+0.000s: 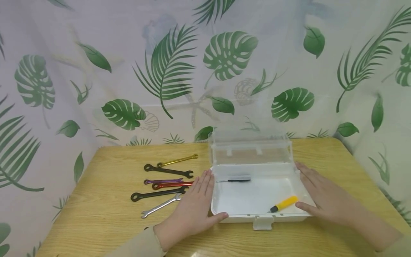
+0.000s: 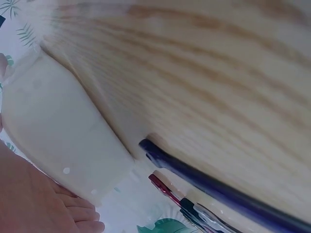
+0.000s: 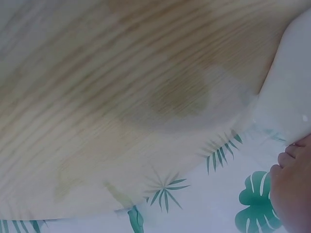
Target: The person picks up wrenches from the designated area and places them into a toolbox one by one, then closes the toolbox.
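A white plastic toolbox (image 1: 237,219) stands on the table with its clear lid (image 1: 253,154) tipped back. My left hand (image 1: 194,205) lies along the box's left side, fingers straight, thumb by the front corner. On the opposite side, my right hand (image 1: 329,200) rests against the wall with its thumb over the rim. Inside the box are a thin tool with a black handle (image 1: 239,180) near the back and a yellow-handled tool with a black end (image 1: 287,202) at the front right. The left wrist view shows straight fingers (image 2: 80,213) beside the box wall (image 2: 58,111).
Several combination wrenches lie left of the box: a gold one (image 1: 178,160), black ones, a purple one (image 1: 163,181), a red one (image 1: 170,185) partly behind my left hand, and a silver one (image 1: 160,207). A leaf-patterned cloth (image 1: 179,125) hangs behind the wooden table (image 1: 106,178).
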`<state>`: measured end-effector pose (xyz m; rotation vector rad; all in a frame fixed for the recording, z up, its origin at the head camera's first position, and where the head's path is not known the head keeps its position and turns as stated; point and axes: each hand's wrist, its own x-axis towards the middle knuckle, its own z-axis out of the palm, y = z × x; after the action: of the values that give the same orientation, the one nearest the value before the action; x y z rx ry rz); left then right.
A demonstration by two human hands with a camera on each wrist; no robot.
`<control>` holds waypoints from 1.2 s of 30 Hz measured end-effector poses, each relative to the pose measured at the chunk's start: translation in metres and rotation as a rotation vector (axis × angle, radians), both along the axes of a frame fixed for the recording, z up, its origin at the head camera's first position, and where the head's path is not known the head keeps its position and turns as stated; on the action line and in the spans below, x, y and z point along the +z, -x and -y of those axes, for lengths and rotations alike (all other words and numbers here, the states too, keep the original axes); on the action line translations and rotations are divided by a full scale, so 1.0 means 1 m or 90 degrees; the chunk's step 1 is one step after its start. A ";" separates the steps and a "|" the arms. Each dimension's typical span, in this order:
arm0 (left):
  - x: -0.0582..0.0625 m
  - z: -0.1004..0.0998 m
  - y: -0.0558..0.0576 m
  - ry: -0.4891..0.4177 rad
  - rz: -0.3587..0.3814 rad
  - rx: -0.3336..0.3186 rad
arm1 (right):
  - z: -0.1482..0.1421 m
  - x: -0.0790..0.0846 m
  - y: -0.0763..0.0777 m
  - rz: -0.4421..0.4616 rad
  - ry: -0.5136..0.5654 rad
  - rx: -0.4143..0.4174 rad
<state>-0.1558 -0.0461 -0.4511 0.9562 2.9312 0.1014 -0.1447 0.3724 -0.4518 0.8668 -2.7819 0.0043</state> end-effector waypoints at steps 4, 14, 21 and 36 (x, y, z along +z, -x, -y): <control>-0.001 0.001 0.001 -0.018 0.003 -0.003 | 0.000 0.002 0.001 0.000 -0.010 0.004; -0.001 0.006 0.004 -0.051 0.008 -0.012 | 0.000 0.004 0.001 0.002 -0.027 -0.003; -0.002 0.008 0.004 -0.041 0.004 -0.017 | 0.001 0.000 0.000 0.014 -0.021 -0.005; 0.000 0.019 0.003 -0.047 -0.003 -0.022 | 0.009 0.001 0.000 -0.007 -0.001 0.023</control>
<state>-0.1589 -0.0654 -0.4514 1.0191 2.9327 0.2067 -0.1445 0.3635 -0.4506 0.9143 -2.7558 0.0043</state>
